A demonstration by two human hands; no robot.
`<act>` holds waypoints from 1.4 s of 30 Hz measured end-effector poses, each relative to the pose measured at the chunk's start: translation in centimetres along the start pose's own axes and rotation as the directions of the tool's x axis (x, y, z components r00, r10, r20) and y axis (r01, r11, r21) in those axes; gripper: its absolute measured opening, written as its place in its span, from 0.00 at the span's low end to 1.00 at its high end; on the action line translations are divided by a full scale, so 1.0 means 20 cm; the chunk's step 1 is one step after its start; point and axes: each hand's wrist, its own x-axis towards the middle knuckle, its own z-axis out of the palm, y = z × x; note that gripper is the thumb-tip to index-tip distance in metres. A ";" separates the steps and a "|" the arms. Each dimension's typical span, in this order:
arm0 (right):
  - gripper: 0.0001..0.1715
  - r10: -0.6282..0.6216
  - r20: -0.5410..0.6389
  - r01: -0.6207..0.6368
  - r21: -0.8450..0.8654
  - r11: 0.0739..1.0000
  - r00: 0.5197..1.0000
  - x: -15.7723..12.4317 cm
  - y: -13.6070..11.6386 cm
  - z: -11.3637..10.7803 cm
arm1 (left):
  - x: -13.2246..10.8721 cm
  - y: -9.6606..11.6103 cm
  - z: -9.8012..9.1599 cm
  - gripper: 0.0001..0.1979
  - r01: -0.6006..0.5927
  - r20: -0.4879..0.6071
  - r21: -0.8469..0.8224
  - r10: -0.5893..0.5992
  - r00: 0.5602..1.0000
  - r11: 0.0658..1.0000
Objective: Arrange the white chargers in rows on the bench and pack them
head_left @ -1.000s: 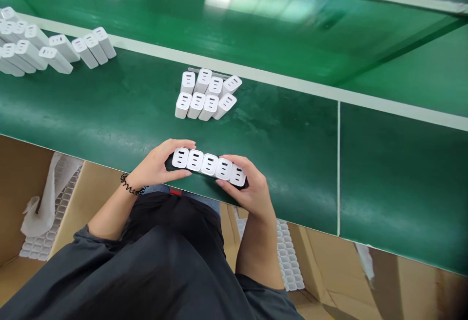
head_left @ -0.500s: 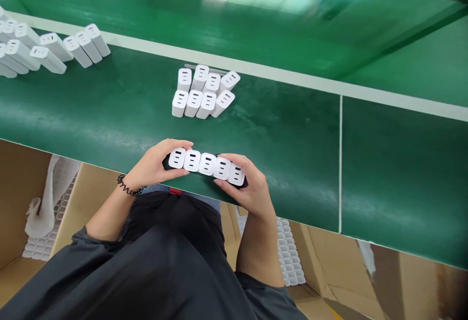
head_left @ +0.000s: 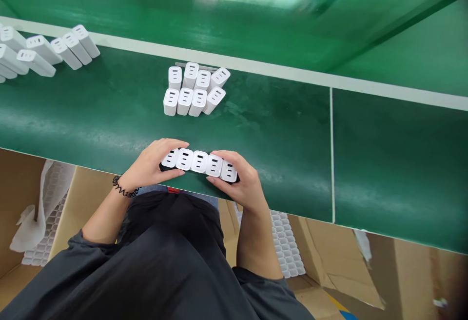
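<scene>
A row of several white USB chargers (head_left: 199, 162) stands side by side near the front edge of the green work surface, their port faces turned up. My left hand (head_left: 155, 163) is closed around the left end of the row, thumb in front and fingers behind. Around the right end, my right hand (head_left: 241, 178) grips in the same way, thumb on the near side. The lower bodies of these chargers are hard to see between my hands.
Beyond my hands stands a cluster of several white chargers (head_left: 185, 101). More chargers (head_left: 38, 61) are grouped at the far left. A white seam line (head_left: 332, 164) crosses the green surface (head_left: 278, 134). Below its edge are cardboard boxes (head_left: 336, 256) and white cell-patterned trays (head_left: 287, 244).
The whole view has shifted slightly, so the bench and chargers appear a little further left. Both hands keep their hold on the row, with hardly any movement.
</scene>
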 end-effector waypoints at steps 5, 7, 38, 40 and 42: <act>0.25 0.023 0.007 -0.023 -0.008 1.000 1.000 0.00 -0.01 0.00 | 0.00 0.01 -0.01 0.25 0.014 0.009 -0.012 -0.014 1.000 1.000; 0.26 0.030 0.011 -0.030 0.001 1.000 0.999 0.00 -0.01 0.00 | 0.01 0.02 -0.02 0.25 0.030 0.015 -0.011 -0.030 0.999 0.999; 0.31 -0.181 -0.255 0.125 -0.220 0.967 0.950 0.00 0.01 0.04 | 0.01 0.01 -0.01 0.25 0.088 -0.003 -0.033 -0.088 0.996 0.996; 0.31 -0.144 -0.244 0.097 -0.194 0.976 0.959 0.00 0.00 0.04 | 0.01 0.01 -0.01 0.25 0.091 -0.002 -0.031 -0.091 0.996 0.995; 0.30 -0.102 -0.231 0.063 -0.171 0.983 0.968 -0.01 0.00 0.04 | 0.00 0.01 -0.01 0.25 0.093 0.000 -0.030 -0.093 0.996 0.995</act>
